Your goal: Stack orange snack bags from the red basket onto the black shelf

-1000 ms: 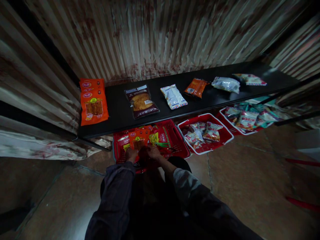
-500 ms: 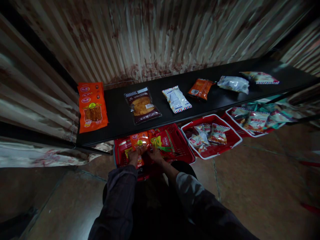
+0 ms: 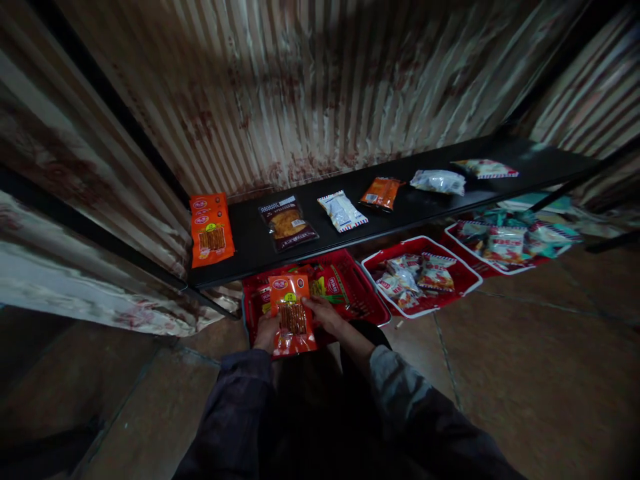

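Observation:
An orange snack packet (image 3: 293, 317) with a clear window showing brown sticks is held upright between both hands. My left hand (image 3: 267, 331) grips its left edge, and my right hand (image 3: 323, 313) closes on its right edge. Behind and below it stands a red basket (image 3: 367, 293) holding several red and yellow packets (image 3: 331, 283). Above, on the black shelf (image 3: 245, 233), similar orange packets (image 3: 213, 233) lie overlapped at the left end. A brown packet (image 3: 287, 223) with a round pastry picture lies to their right.
Along the shelf lie a white packet (image 3: 343, 211), an orange-brown packet (image 3: 381, 193), a silvery packet (image 3: 438, 181) and another packet (image 3: 486, 169). Two more red baskets with snack packets, a middle basket (image 3: 473, 293) and a right basket (image 3: 453, 233), stand under the shelf edge. A pleated curtain (image 3: 300, 87) hangs behind.
The orange snack packet has come up out of the red basket toward me, held in both hands. The view has shifted slightly.

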Available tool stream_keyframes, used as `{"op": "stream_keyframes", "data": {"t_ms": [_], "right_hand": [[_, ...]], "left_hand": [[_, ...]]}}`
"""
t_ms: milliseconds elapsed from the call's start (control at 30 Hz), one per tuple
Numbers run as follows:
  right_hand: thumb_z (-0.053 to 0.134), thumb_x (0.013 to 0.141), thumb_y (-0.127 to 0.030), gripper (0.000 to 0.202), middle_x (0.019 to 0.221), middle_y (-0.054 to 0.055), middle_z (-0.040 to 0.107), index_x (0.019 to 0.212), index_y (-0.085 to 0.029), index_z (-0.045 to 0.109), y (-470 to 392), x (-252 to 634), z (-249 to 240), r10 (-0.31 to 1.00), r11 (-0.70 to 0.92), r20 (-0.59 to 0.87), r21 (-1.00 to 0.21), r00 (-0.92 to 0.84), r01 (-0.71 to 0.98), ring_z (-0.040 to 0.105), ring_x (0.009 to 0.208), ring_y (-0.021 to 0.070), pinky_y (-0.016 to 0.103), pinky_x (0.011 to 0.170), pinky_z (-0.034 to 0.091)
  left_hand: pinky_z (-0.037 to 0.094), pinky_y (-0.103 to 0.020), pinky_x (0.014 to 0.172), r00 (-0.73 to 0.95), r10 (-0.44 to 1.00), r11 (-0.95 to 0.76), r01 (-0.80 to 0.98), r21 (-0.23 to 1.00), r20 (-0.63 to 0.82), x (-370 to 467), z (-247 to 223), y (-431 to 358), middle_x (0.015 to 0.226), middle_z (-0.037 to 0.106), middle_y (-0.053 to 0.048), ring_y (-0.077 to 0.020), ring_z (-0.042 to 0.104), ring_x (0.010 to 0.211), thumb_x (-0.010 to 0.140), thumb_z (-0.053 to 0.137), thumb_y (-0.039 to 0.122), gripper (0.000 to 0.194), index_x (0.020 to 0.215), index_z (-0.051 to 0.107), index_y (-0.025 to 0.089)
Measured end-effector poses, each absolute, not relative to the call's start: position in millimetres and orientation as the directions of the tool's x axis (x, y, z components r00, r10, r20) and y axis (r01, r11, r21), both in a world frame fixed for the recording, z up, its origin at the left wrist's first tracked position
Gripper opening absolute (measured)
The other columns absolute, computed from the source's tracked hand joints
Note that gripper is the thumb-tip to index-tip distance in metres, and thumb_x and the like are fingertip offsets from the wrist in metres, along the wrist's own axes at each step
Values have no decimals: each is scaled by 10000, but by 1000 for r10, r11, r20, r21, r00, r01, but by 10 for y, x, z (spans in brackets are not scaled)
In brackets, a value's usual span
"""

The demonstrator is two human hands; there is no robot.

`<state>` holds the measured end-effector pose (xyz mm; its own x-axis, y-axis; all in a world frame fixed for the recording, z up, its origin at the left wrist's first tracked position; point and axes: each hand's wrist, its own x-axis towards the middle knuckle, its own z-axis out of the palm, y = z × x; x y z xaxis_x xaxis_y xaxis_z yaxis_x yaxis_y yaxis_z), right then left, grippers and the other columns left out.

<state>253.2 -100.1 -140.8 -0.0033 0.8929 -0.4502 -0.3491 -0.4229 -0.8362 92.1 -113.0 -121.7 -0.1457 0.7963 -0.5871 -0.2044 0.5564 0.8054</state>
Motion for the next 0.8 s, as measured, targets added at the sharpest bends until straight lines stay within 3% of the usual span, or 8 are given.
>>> {"op": "stream_keyframes", "data": {"t_ms": [200,367,533,800], "right_hand": [[796,535,-397,396,737,25,716,829,-189,630,-1064,2522,-902,920,-339,-391,-814,14,-472,666,662,196,330,657,520],[818,496,-407,429,711,7,719,822,-178,657,-1154,2498,-442,963,-239,-270,-866,8,-440,667,668,185,305,675,508],[807,498,-446,419,734,13,725,786,-176,666,-1351,2458,-97,980,-193,-196,-903,-31,-385,668,701,193,297,670,495],[820,495,-397,394,723,17,722,781,-172,669,-1544,2441,111,972,-217,-234,-873,-15,-436,662,662,181,278,636,488]], "left_hand": [[520,-326,735,20,911,401,-270,875,-411,810,-686,-1296,845,720,-92,-208,671,773,622,730,297,285,846,684,127],[509,-324,769,-84,963,199,-426,882,-258,745,-82,-1232,852,723,-85,-206,675,804,589,753,405,406,882,660,139],[519,-343,733,-179,956,109,-521,846,-233,764,295,-1219,733,717,-51,-201,677,712,591,743,422,366,807,640,145],[517,-325,696,-206,950,90,-537,839,-233,768,514,-1339,604,676,-15,-179,661,616,525,775,416,360,685,597,147]]}}
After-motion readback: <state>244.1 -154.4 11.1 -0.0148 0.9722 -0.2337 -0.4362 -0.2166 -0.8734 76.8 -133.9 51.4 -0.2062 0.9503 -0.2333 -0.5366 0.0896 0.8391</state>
